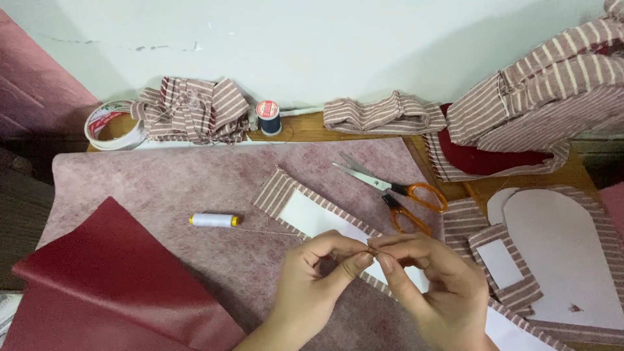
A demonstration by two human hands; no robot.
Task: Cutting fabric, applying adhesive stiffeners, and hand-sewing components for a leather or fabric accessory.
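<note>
Just below the orange-handled scissors [396, 194], the left hand [311, 281] and the right hand [429, 286] meet fingertip to fingertip over the striped fabric-edged white card panel [312, 214]; both are pinched narrow on something tiny at the point where they touch, most likely a needle or a thread end, with a thin thread [273, 232] running from there toward the white thread spool with yellow ends [214, 220], which lies left of the scissors on the pink felt-covered surface [162, 182]. Done well, this step seems to call for steady fingertips braced against each other, a short stiff thread end, and slack left in the line so the spool does not drag; that is a judgement, not something seen.

Hard to make out: the pinched item itself is too small to tell; the fingers cover part of the panel; the dark red leatherette sheet [110, 286], far left of the scissors, is cut off by the frame edge; so is the striped fabric heap [546, 97] up to their right.
</note>
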